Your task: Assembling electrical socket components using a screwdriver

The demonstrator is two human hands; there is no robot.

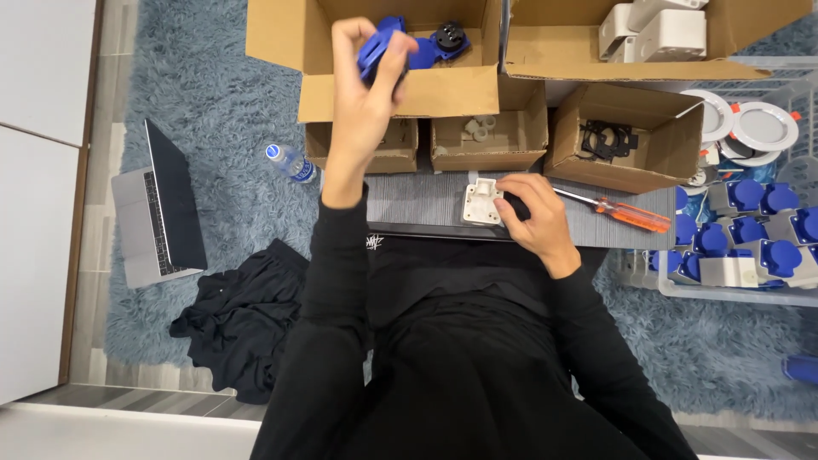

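The left hand (366, 94) is raised over a cardboard box (400, 89), fingers clamped on a blue socket part (379, 47). The right hand (532, 217) pins a white housing (481, 202) to the grey table (409, 200), fingers closed on its edge. The two parts are not yet joined; a bin (733, 294) at right holds many finished blue-and-grey sockets (750, 230), and a screwdriver (622, 210) lies unused.

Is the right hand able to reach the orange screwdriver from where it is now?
Probably yes: the orange screwdriver lies uncovered just beside the right hand, but that hand rests on a white part.
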